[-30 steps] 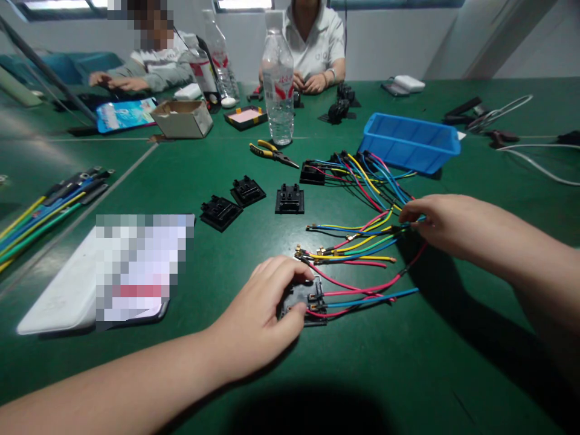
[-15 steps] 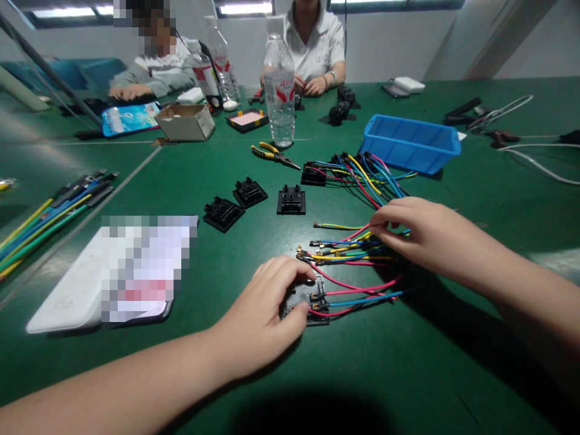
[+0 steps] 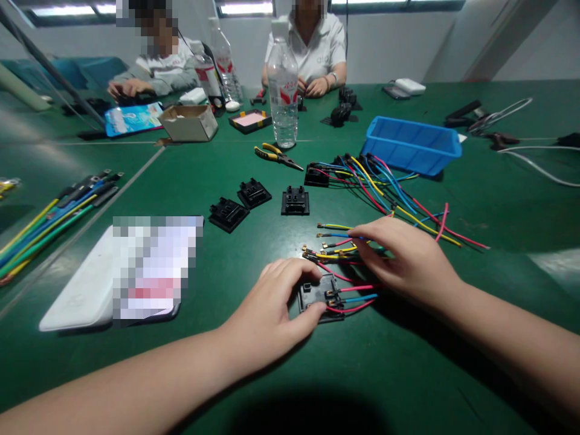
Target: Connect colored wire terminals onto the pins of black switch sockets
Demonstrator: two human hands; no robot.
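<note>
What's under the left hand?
Under the bare left hand is a flat black plastic base, with thin red wires and a thin blue wire at its right side. The hand covers part of its left side, hiding details there.

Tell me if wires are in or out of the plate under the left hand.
In: a red wire and a blue wire end in clips on the plate. Whether they are locked, I cannot tell.

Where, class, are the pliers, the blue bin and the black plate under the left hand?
Pliers (image 3: pixel 281 158), head view: on the pivot.
Blue bin (image 3: pixel 403 156), head view: its front wall.
Black plate (image 3: pixel 318 293), head view: its upper face.
</note>
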